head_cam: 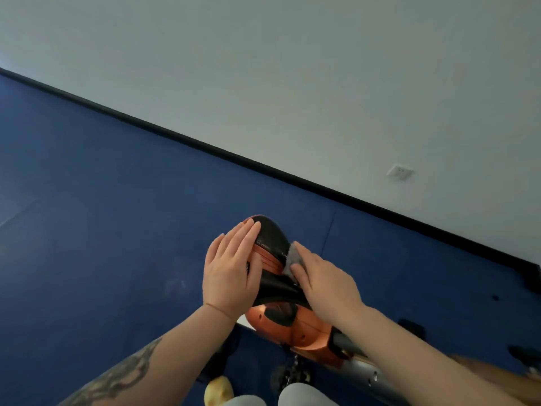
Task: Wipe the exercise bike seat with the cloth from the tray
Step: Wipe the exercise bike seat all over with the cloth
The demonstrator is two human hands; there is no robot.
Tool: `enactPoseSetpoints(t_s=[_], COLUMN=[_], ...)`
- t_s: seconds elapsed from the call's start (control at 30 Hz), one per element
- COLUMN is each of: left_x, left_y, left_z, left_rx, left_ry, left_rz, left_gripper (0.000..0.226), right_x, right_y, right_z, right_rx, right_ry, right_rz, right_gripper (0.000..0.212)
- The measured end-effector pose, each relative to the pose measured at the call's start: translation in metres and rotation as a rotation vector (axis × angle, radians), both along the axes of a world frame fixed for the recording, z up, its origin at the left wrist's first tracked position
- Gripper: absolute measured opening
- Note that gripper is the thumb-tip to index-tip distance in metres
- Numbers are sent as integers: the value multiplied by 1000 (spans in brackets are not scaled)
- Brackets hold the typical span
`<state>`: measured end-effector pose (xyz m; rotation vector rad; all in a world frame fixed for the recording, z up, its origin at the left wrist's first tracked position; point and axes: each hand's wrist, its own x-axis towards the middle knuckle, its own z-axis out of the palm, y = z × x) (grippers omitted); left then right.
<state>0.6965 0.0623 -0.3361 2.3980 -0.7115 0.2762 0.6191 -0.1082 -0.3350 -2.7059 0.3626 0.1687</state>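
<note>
Mid-wipe, lower centre: left hand (pixel 231 271) spread flat, bracing seat (pixel 270 241); right hand (pixel 325 281) presses grey cloth (pixel 293 258) onto its right flank. Next: sweep across top.

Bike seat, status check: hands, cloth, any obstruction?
Left hand flat on seat, steadying. Right hand presses grey cloth on seat's right side. Nothing in the way.

Glossy textured seat (pixel 270 240); fuzzy cloth (pixel 293 257)

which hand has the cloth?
The right hand: it presses the grey cloth on the seat's right side. The left hand lies flat and bare on its left.
</note>
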Motion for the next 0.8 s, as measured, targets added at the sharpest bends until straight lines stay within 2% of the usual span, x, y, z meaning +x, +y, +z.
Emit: enactPoseSetpoints(t_s=[0.07, 0.17, 0.23, 0.37, 0.43, 0.5, 0.6, 0.63, 0.67, 0.77, 0.8], left_x=[1, 0, -1, -2, -1, 0, 0, -1, -1, -2, -2], left_y=[0, -1, -2, -3, -3, -5, -6, -5, -4, -3, -3], left_z=[0, 2, 4, 2, 1, 2, 3, 2, 1, 0, -1], left_rx=[53, 181, 285, 402, 407, 370, 332, 329, 326, 316, 314], left_ry=[-24, -68, -75, -75, -85, -89, -92, -95, -98, -101, -101], left_rz=[-69, -151, -152, -145, -142, -136, -133, -133, -133, -137, -136], left_gripper=[45, 45, 47, 49, 49, 48, 46, 46, 46, 46, 46], right_x=[6, 29, 28, -20, -40, -39, -14, -12, -17, -61, -77], right_y=[-5, 0, 6, 6, -4, -13, -17, -15, -12, 8, 16], right_z=[5, 13, 12, 3, -1, -2, 0, -1, -2, -13, -16], right_rx=[-25, 93, 110, -72, -24, 55, 78, 92, 97, 33, 55], right_ry=[56, 138, 88, -167, -185, -150, 66, 69, 19, -293, -334], right_rz=[17, -45, -98, -62, -78, -139, -178, -216, -255, -327, -348], right_gripper=[52, 51, 52, 48, 43, 38, 43, 46, 48, 44, 43])
